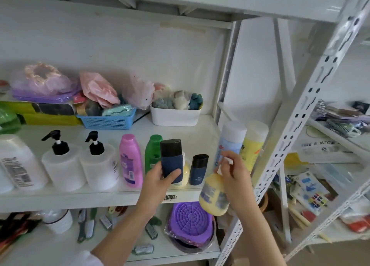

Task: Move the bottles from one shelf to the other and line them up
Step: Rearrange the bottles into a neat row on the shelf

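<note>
Both forearms reach up and forward. The left hand (160, 175) is curled in a grip, thumb across the front. The right hand (233, 170) pinches with its fingers (224, 161).

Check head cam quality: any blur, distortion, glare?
Head view: right hand and its yellow bottle are motion-blurred; left hand with the navy bottle is sharper; wide-angle bends the shelf upright; lighting soft, no strong glare.

Bright, soft daylight (edges warped)
</note>
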